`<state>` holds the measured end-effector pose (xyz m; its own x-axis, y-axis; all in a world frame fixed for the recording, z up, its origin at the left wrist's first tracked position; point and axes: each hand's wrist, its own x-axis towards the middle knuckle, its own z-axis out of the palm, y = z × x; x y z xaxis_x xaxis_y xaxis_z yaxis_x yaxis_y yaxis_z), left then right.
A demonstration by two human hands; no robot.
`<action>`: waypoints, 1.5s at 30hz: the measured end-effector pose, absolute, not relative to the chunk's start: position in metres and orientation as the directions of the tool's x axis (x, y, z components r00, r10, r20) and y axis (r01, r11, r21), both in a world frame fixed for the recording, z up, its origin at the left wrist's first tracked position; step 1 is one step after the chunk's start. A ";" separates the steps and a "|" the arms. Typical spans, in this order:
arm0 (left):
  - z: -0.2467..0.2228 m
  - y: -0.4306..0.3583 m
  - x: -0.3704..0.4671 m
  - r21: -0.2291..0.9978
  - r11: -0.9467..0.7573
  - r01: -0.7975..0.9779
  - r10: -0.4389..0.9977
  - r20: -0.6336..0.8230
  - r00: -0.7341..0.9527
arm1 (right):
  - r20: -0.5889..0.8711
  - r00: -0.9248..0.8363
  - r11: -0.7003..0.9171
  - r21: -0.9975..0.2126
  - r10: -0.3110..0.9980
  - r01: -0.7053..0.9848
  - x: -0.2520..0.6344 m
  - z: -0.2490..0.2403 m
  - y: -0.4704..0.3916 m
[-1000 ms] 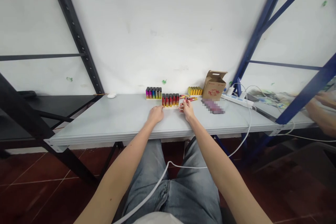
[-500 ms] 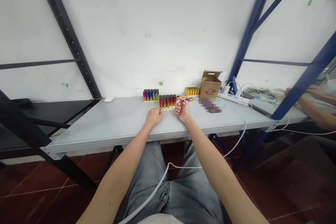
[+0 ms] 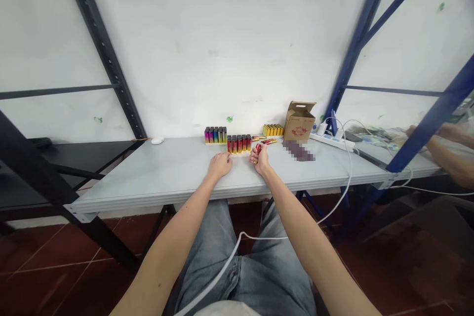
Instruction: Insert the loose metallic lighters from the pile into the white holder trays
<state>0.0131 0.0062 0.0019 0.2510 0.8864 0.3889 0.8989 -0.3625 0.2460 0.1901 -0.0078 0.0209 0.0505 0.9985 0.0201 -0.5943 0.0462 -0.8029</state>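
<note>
Several red and yellow cylinders with dark tops [image 3: 239,143] stand in rows in a pale holder [image 3: 241,154] on the grey table. At the holder's front left corner rests my left hand [image 3: 220,165], its fingers bent against the edge; whether they pinch it is too small to tell. To the right of the holder my right hand [image 3: 261,157] is wrapped round a red cylinder [image 3: 258,147], whose upper end shows. Behind that hand lie loose red and yellow cylinders [image 3: 269,141]. A second holder with purple, blue and grey cylinders [image 3: 215,135] stands at the back left.
Yellow cylinders [image 3: 273,130] stand near the wall beside an open cardboard box [image 3: 298,123]. A power strip [image 3: 332,141] with white cables lies farther right, and a white cable [image 3: 348,182] hangs over the table edge. Another person's arms [image 3: 444,145] show at far right.
The whole view has shifted slightly, moving the scene a little to the right. The red cylinder in my right hand looks tilted differently. My left hand stays at the holder.
</note>
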 end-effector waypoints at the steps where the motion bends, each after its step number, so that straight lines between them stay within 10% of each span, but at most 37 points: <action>1: 0.002 0.006 0.013 0.244 -0.365 0.899 0.886 0.389 0.254 | 0.018 0.055 0.047 -0.815 0.998 -0.578 0.190 0.021 -0.008; 26: 0.006 0.003 0.014 0.254 -0.352 0.901 0.900 0.357 0.251 | 0.096 0.105 0.132 -0.892 0.990 -0.433 0.187 0.012 0.004; 30: 0.005 0.004 0.014 0.253 -0.349 0.902 0.899 0.363 0.246 | 0.333 0.454 0.369 -0.929 0.826 0.008 0.230 0.003 0.015; 36: 0.003 0.006 0.014 0.248 -0.356 0.901 0.891 0.380 0.247 | 0.556 0.429 0.035 -0.638 0.712 0.769 0.319 -0.009 0.006; 45: 0.003 0.005 0.013 0.245 -0.354 0.902 0.895 0.369 0.251 | 0.621 0.353 -0.071 -0.431 0.699 0.900 0.315 -0.013 0.002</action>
